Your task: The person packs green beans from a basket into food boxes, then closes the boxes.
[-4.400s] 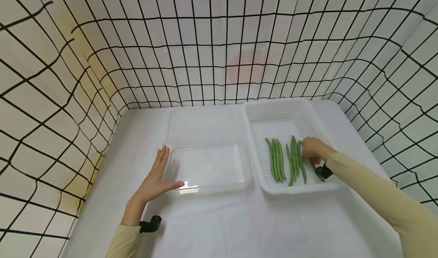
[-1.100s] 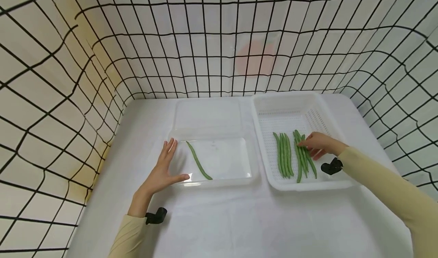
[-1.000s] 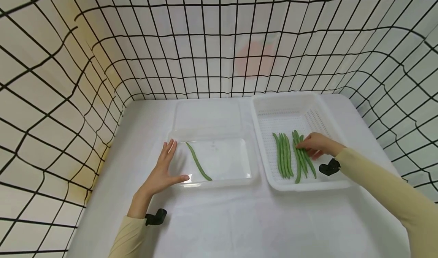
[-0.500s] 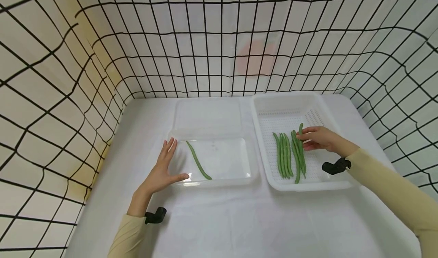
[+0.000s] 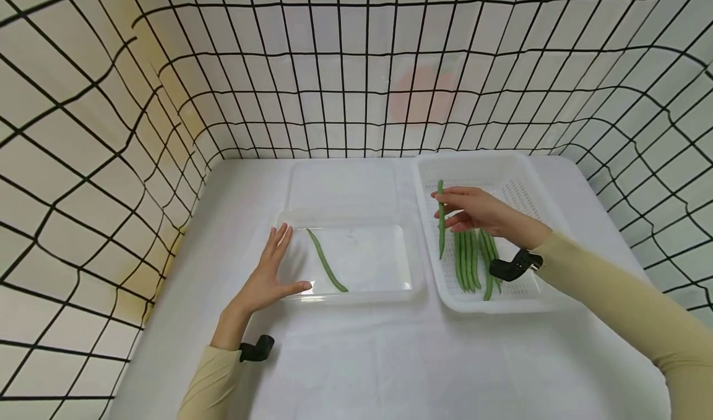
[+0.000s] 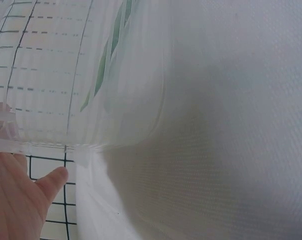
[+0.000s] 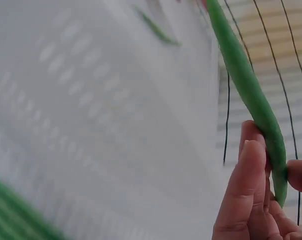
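My right hand (image 5: 473,211) pinches one green bean (image 5: 442,222) between thumb and fingers, over the left side of the white perforated basket (image 5: 501,307). In the right wrist view the held bean (image 7: 251,90) stands lengthwise across the fingertips. Below the hand, several green beans (image 5: 466,262) lie side by side in the basket, partly hidden by it. My left hand (image 5: 262,287) is spread at the left edge of a clear plastic container (image 5: 373,265), thumb and fingers straight. A single green bean (image 5: 325,260) lies slanted inside that container.
Behind the container lies a clear flat lid (image 5: 341,185) on the white-covered table (image 5: 390,364). Black wire mesh (image 5: 356,92) rises at the back and both sides. The basket's left wall stands close to the container's right side.
My right hand has picked one bean from the right group and carried it left and up over the basket. Earlier, a bean came to lie in the container. The left hand stays put.
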